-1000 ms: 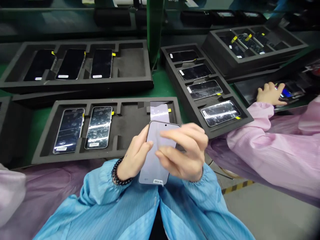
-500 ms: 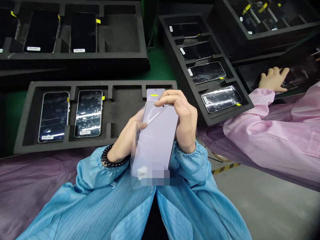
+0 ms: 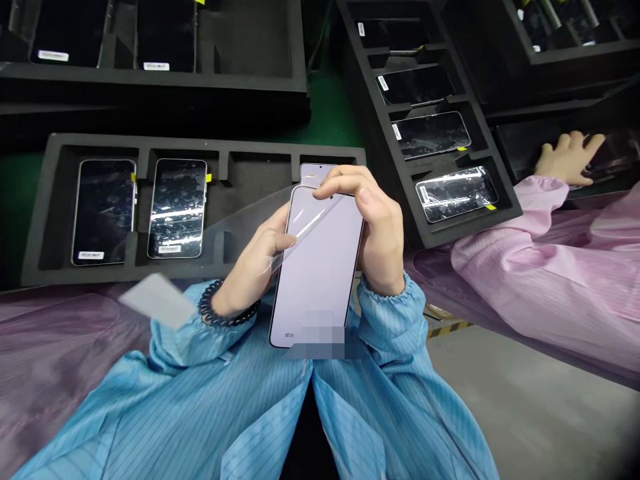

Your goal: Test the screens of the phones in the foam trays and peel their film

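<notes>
Holding one lit phone (image 3: 320,280), one clear film (image 3: 250,210) trailing off toward 9 o'clock

Hours are taken from the lit phone, with 12 straight ahead; between 8 and 9 lies purple cloth (image 3: 45,347); between 9 and 10, the near tray (image 3: 115,273) bears two dark-screened phones (image 3: 177,220), each with one yellow tag and one white label; toward 10 and 11, the upper tray (image 3: 240,81) shows two more phones (image 3: 167,33) with one white label apiece; just under 9, one white tab (image 3: 157,300), blurred, is at or near the film's left end.

At the lit phone's 9 o'clock edge, the left hand (image 3: 260,260), one black coiled band (image 3: 207,307) on its wrist, is closed on the phone, thumb along the screen; one crease in the film slants across the screen's top; at 12, a third phone (image 3: 311,172) in the near tray is partly hidden; at 2, the right hand (image 3: 383,227) curls around the upper right edge, fingers over the top; whether it pinches the film I cannot tell.

Between 1 and 2, the slanted tray (image 3: 467,230) holds four phones (image 3: 435,133), four white labels and three yellow tags showing; between 2 and 3, one co-worker's hand (image 3: 567,157) spreads its fingers, a pink sleeve (image 3: 520,227) behind.
</notes>
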Tool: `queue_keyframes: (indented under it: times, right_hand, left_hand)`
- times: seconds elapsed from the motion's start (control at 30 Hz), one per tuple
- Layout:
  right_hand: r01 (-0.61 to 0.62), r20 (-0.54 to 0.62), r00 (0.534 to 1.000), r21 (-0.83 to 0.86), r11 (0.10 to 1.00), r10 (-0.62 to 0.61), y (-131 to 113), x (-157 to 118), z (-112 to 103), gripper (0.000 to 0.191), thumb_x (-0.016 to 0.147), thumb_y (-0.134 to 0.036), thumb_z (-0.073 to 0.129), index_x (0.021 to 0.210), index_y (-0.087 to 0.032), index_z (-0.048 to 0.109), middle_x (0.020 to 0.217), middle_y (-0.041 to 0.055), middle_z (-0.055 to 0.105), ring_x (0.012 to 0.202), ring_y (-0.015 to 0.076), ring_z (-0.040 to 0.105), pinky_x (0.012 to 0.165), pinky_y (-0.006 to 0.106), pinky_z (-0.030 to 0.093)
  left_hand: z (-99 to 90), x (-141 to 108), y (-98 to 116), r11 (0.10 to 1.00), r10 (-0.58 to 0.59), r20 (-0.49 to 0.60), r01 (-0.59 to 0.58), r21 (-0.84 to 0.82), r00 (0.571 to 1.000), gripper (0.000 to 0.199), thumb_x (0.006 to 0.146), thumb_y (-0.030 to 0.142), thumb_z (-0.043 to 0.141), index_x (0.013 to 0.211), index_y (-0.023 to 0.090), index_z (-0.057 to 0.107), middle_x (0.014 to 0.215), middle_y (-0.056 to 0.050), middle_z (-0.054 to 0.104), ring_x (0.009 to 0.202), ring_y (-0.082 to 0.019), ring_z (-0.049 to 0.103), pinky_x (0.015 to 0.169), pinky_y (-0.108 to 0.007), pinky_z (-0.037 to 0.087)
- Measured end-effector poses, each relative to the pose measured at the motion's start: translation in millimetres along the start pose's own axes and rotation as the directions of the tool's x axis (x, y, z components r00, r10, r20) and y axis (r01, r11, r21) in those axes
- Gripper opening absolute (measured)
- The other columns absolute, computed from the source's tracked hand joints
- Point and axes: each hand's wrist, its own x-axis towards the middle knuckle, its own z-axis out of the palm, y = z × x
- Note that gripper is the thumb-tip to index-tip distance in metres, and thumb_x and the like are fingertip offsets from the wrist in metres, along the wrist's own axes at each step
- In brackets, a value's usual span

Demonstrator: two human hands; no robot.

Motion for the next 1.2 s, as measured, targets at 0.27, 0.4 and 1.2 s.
queue_keyframes:
  times: [0.27,0.4,1.2]
  right_hand:
    - [-0.022,0.032,0.999,-0.049,0.999,0.024,6,0,-3,0.034,0.103,-0.029,0.039,0.096,-0.027,0.072,0.107,0.002,0.067,0.113,0.0214,0.062,0.106,0.041,0.049]
    - [-0.061,0.02,0.998,-0.12,0.991,0.064,9,0,-2,0.038,0.105,-0.036,0.035,0.097,-0.029,0.072,0.111,0.0031,0.067,0.113,0.0223,0.061,0.104,0.042,0.05]
    - [-0.034,-0.102,0.995,-0.51,0.859,-0.021,40,-12,-56,0.019,0.098,-0.024,0.051,0.088,-0.025,0.067,0.094,0.0021,0.072,0.097,0.0225,0.064,0.092,0.041,0.047]
  left_hand:
    - [-0.2,3,0,0.999,-0.037,0.026,0.038,-0.033,0.999,0.05,0.077,0.024,0.047,0.124,0.017,0.06,0.097,-0.003,0.068,0.075,-0.016,0.058,0.069,-0.028,0.048]
    - [-0.3,4,-1,0.998,-0.037,0.036,0.038,-0.044,0.999,0.048,0.078,0.023,0.045,0.123,0.017,0.06,0.101,-0.004,0.067,0.085,-0.018,0.061,0.068,-0.027,0.048]
    - [-96.9,42,27,0.744,-0.056,-0.294,0.236,0.625,0.954,0.018,0.085,0.03,0.046,0.095,0.02,0.057,0.073,0.002,0.056,0.067,-0.014,0.047,0.065,-0.026,0.035]
